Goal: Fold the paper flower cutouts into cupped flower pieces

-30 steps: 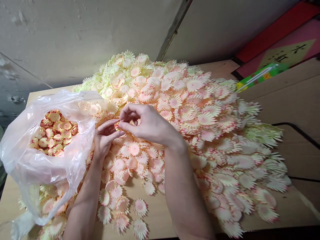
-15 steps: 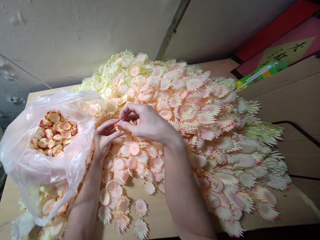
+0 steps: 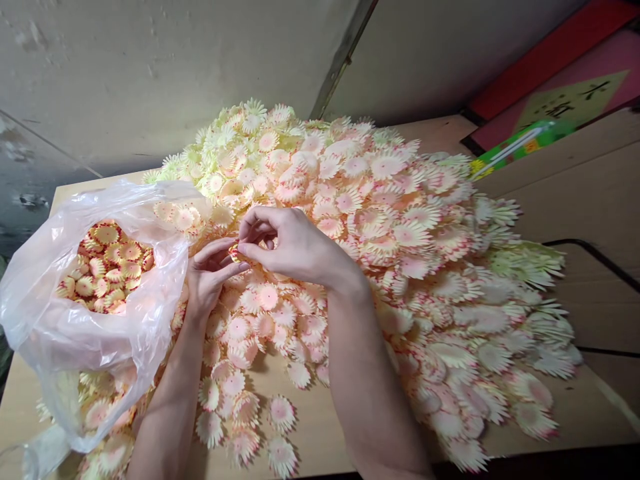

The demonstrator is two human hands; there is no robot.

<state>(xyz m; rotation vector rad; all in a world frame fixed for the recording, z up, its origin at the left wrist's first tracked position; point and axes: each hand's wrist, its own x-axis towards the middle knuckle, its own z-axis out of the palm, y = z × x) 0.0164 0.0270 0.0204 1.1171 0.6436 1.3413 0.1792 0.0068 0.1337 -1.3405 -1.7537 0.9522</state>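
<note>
Left grip (image 3: 210, 272) and right grip (image 3: 295, 245) clamp one small flower (image 3: 233, 251) (red and yellow) over the flower pile (image 3: 387, 167); it is near the plastic bag (image 3: 95, 340) at the left edge of the counter (image 3: 313, 427).

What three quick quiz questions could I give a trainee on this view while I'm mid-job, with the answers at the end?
1. On which side of the left hand is the plastic bag?
2. Pick one. The left hand and the right hand meet at:
A) a spoon
B) a small red-and-yellow piece
C) a pair of scissors
3. True or false: flower pieces lie on the pale tabletop as well as inside the bag.

Key: 1. Left. 2. B. 3. True.
</note>
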